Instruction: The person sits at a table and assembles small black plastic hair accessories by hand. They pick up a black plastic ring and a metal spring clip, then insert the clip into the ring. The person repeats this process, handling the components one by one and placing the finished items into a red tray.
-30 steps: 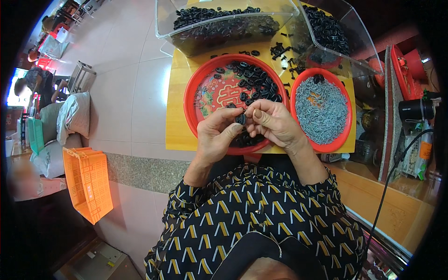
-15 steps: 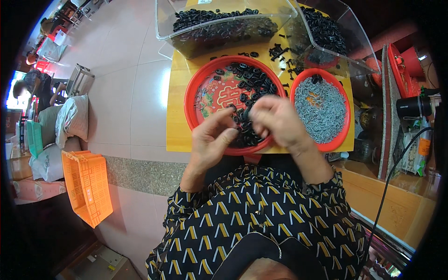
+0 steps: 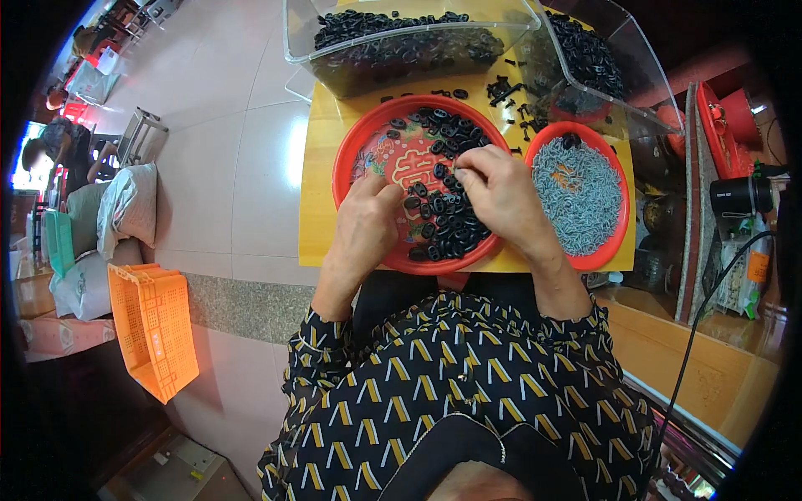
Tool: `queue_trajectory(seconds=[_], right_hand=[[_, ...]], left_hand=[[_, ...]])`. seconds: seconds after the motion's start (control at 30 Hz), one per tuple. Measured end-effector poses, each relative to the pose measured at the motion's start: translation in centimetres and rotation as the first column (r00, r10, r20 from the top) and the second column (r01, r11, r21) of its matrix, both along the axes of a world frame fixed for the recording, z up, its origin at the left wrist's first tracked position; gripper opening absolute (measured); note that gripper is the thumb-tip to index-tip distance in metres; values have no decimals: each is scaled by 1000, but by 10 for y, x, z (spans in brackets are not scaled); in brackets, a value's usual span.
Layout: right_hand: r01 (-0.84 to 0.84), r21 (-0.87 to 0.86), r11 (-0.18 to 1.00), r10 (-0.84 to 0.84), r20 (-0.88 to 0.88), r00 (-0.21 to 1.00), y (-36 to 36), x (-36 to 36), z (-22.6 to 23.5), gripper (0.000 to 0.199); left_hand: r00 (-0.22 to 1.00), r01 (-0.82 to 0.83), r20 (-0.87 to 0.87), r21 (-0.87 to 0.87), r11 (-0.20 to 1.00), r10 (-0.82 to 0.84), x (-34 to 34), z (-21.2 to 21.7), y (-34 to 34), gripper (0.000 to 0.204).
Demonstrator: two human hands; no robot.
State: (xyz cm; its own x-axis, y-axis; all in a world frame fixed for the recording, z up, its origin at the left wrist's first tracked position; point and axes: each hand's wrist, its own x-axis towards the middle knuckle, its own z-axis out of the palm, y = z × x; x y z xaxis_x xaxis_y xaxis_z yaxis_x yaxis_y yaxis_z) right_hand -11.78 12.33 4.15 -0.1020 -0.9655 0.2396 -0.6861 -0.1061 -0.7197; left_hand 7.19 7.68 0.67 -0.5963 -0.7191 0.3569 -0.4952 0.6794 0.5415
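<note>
A large red plate [image 3: 349, 159] on a yellow board [image 3: 317, 217] holds several small black rings [image 3: 451, 230]. My left hand [image 3: 365, 225] rests over the plate's near left part, fingers curled, fingertips touching the rings. My right hand [image 3: 499, 196] lies over the plate's right side, fingertips pinched among the black rings; whether either hand grips a piece is hidden. A smaller red plate [image 3: 618, 238] to the right is filled with small grey metal pieces [image 3: 581, 196].
Two clear plastic bins [image 3: 393, 50] of black parts stand at the far side, the right one [image 3: 601, 58] tilted. Loose black parts [image 3: 505, 88] lie on the board. An orange crate [image 3: 154, 326] sits on the floor at left. A black cable [image 3: 693, 351] runs at right.
Both hands have moved forward from the plate's near edge onto the black rings; they were close together, and now the left hand sits apart from the right.
</note>
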Motion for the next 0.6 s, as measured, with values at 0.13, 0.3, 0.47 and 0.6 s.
queue_trajectory(seconds=[0.13, 0.3, 0.47, 0.6], right_hand=[[-10, 31, 999, 15, -184, 983, 5, -4, -4, 9], [-94, 28, 995, 99, -281, 955, 5, -4, -15, 11], [-178, 67, 982, 190, -397, 898, 2, 5, -20, 16], [-197, 62, 978, 205, -416, 886, -1, 13, -20, 15]], left_hand=[[993, 85, 81, 36, 996, -88, -13, -7, -10, 16], [993, 59, 98, 41, 997, -62, -19, -9, -9, 18], [986, 58, 152, 45, 997, -64, -26, -5, -8, 19], [984, 49, 172, 9, 999, -49, -28, -10, -9, 24]])
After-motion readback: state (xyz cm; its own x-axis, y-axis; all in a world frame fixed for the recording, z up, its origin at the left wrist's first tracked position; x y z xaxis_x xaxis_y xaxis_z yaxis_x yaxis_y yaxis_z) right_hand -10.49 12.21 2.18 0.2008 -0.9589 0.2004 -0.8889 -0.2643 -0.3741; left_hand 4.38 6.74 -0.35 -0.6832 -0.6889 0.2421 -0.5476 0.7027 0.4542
